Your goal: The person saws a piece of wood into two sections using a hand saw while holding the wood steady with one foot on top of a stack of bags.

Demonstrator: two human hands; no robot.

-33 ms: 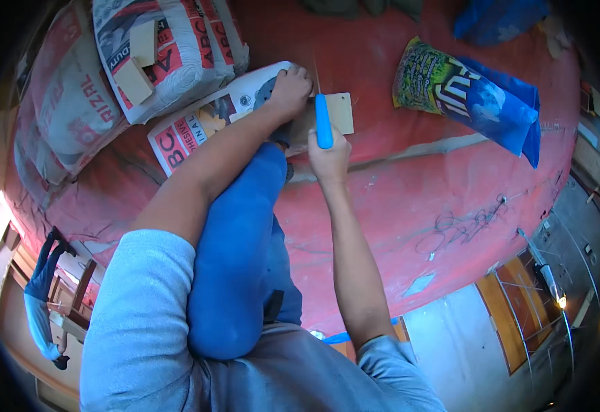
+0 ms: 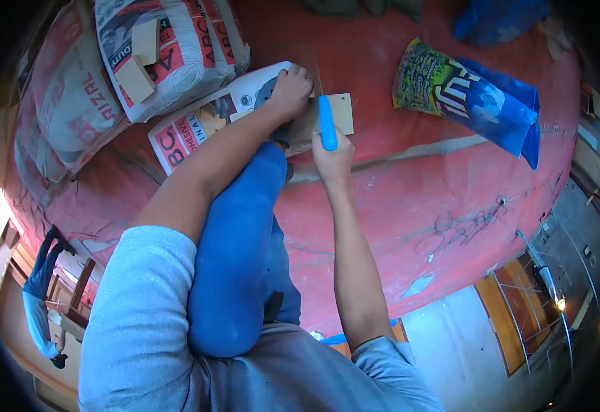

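My right hand [image 2: 333,159] is closed round the blue handle of a tool [image 2: 327,125]. A thin, blade-like line runs on from the handle's far end, but the tool's kind is unclear. Under the tool lies a brownish flat piece [image 2: 303,127], with a cream piece with a small hole [image 2: 342,113] just right of it. My left hand [image 2: 291,90] bears down at the end of a white printed bag [image 2: 197,127], its fingers curled. What those fingers grip is hidden. My bent left leg in blue trousers [image 2: 234,254] comes up between my arms.
Filled sacks [image 2: 73,117] stand at the far left, with cream offcuts [image 2: 135,80] on one white sack [image 2: 197,41]. A blue and green bag [image 2: 461,96] lies at right on the red sheet [image 2: 355,240]. Thin wire [image 2: 468,223] is on the sheet. Another person [image 2: 39,295] is at far left.
My right hand and the blue-handled tool have shifted slightly to the right. My left hand stays where it was.
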